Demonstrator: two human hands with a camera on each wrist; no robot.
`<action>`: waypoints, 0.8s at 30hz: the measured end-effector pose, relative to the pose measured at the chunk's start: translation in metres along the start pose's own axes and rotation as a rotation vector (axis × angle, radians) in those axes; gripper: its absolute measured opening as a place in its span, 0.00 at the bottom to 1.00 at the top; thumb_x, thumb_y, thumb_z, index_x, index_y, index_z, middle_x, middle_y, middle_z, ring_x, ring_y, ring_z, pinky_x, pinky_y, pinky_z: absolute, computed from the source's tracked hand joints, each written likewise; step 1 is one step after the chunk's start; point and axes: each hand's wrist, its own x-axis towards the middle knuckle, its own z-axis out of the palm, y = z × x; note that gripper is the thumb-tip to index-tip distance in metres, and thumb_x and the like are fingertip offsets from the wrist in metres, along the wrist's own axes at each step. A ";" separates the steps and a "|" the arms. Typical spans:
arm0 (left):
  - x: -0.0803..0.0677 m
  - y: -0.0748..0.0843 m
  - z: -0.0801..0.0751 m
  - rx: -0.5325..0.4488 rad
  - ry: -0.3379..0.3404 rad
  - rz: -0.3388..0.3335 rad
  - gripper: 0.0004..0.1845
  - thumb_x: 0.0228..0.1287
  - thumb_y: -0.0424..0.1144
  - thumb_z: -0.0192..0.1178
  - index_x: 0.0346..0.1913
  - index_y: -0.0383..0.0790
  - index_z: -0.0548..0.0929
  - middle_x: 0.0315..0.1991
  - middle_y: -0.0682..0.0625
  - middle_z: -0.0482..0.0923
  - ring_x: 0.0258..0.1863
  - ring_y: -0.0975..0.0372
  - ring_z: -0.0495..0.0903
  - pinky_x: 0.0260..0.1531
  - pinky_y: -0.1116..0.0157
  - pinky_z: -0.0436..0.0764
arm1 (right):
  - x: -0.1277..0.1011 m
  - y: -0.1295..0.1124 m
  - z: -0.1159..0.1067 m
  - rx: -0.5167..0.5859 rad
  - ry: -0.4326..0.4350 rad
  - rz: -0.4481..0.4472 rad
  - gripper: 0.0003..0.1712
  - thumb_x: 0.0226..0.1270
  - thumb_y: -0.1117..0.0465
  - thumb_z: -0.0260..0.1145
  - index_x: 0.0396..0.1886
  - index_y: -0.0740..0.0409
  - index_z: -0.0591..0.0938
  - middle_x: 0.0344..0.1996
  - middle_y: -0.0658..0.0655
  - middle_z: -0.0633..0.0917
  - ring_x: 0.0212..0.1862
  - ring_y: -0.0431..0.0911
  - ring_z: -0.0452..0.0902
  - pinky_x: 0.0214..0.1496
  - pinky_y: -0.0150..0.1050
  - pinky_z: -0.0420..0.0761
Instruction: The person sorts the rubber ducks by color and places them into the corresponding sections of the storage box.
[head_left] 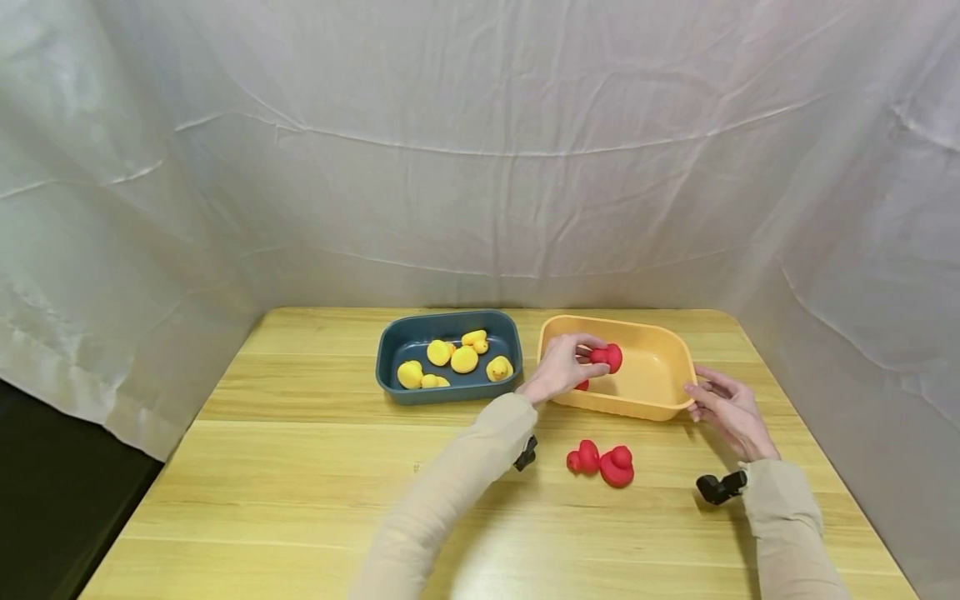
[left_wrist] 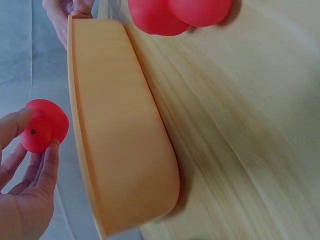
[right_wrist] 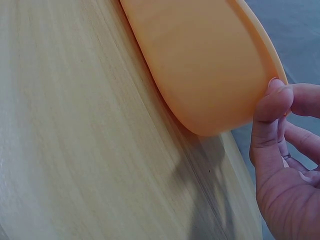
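Observation:
My left hand (head_left: pixel 564 364) pinches a red rubber duck (head_left: pixel 609 357) above the orange tray (head_left: pixel 660 408). In the left wrist view, thumb and fingers hold the duck (left_wrist: pixel 47 125) by its sides, above the tray's rim. Another red duck (head_left: pixel 582 385) lies inside the tray, partly hidden by the left hand. At the tray's right front corner, my right hand (head_left: pixel 731 408) pinches the rim between thumb and fingers, as the right wrist view also shows. Two more red ducks, one on its side (head_left: pixel 583 457) and one beside it (head_left: pixel 617 467), rest on the table in front of the tray.
A dark blue tray (head_left: pixel 450 396) holding several yellow ducks (head_left: pixel 464 359) stands left of the orange one. Both trays sit near the back of the wooden table (head_left: pixel 285 467). Pale fabric (head_left: pixel 480 167) hangs behind and along the sides.

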 end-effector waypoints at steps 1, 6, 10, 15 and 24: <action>0.001 0.000 0.001 0.004 -0.001 0.000 0.18 0.62 0.35 0.71 0.55 0.36 0.85 0.50 0.43 0.87 0.46 0.58 0.88 0.43 0.76 0.85 | 0.000 0.000 0.000 0.000 0.000 0.000 0.28 0.71 0.70 0.63 0.67 0.67 0.66 0.32 0.48 0.84 0.27 0.39 0.81 0.28 0.29 0.84; 0.004 -0.001 0.006 0.001 -0.008 -0.009 0.18 0.61 0.34 0.71 0.54 0.36 0.85 0.49 0.43 0.87 0.46 0.58 0.88 0.41 0.78 0.84 | 0.000 0.000 0.000 0.005 -0.003 -0.004 0.25 0.71 0.71 0.63 0.65 0.64 0.68 0.32 0.48 0.85 0.27 0.39 0.81 0.28 0.29 0.84; 0.005 0.000 0.009 0.001 -0.012 -0.028 0.18 0.61 0.35 0.71 0.55 0.37 0.85 0.49 0.44 0.87 0.46 0.58 0.87 0.38 0.78 0.84 | -0.001 0.000 0.000 0.005 -0.004 -0.005 0.24 0.71 0.70 0.63 0.64 0.62 0.69 0.32 0.48 0.85 0.27 0.39 0.81 0.27 0.29 0.84; 0.003 0.000 0.010 -0.008 -0.033 -0.047 0.20 0.63 0.36 0.70 0.58 0.37 0.84 0.56 0.42 0.85 0.52 0.55 0.86 0.44 0.75 0.86 | -0.001 0.000 0.000 0.001 -0.004 -0.001 0.25 0.71 0.70 0.63 0.65 0.62 0.68 0.32 0.48 0.84 0.27 0.39 0.81 0.28 0.29 0.84; -0.001 0.000 0.006 -0.007 -0.036 -0.046 0.20 0.64 0.36 0.69 0.58 0.35 0.83 0.59 0.41 0.82 0.55 0.52 0.85 0.46 0.72 0.87 | -0.002 0.000 0.000 0.008 0.003 -0.002 0.25 0.71 0.71 0.63 0.65 0.63 0.69 0.32 0.49 0.84 0.27 0.39 0.81 0.28 0.29 0.84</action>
